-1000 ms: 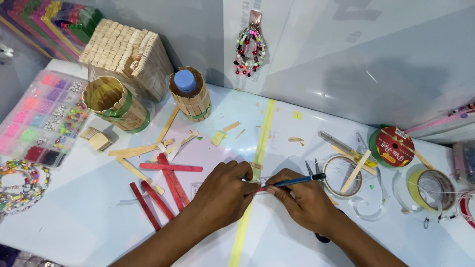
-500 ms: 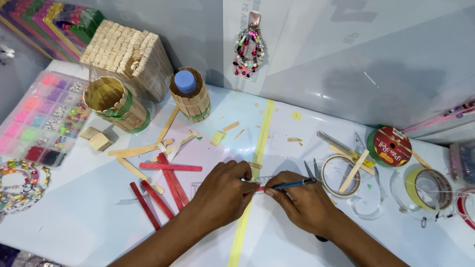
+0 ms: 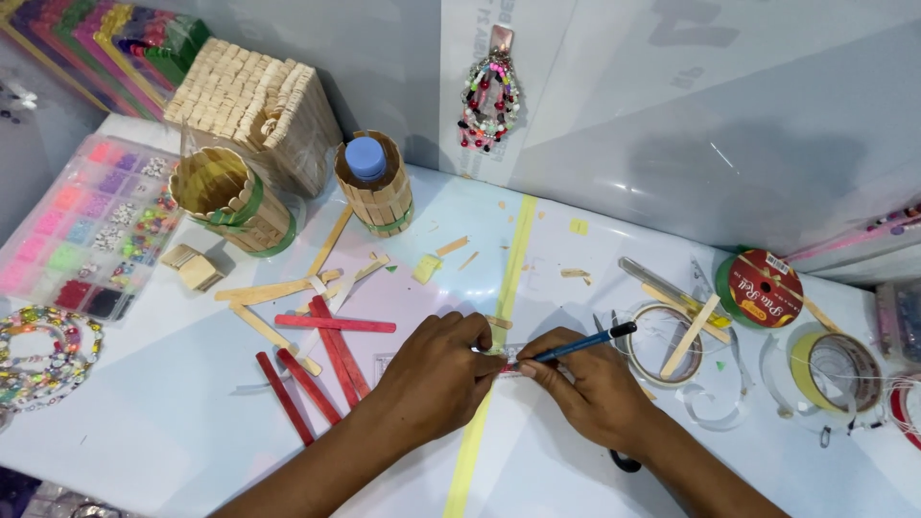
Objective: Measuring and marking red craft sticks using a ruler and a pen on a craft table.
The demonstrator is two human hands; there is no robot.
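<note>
My left hand [image 3: 436,369] rests on the white table with its fingers curled down onto a clear ruler [image 3: 386,364] and the end of a small reddish stick [image 3: 506,366]. My right hand [image 3: 590,393] meets it fingertip to fingertip and grips a blue pen [image 3: 576,345]. The pen's tip points left at the stick and its black end points up to the right. Both hands sit over a yellow tape strip [image 3: 516,254] that runs down the table. How much of the stick lies under my fingers is hidden.
Red craft sticks [image 3: 326,360] and plain wooden sticks [image 3: 269,290] lie to the left. Behind them stand a stick-clad cup [image 3: 235,201], a stick-wrapped bottle [image 3: 376,192] and a stick box [image 3: 254,105]. A bead organiser [image 3: 82,230] is far left; tape rolls [image 3: 839,369] and a red spool [image 3: 765,288] are right.
Both hands stay in place at the stick. The black end of the pen has tilted slightly upward.
</note>
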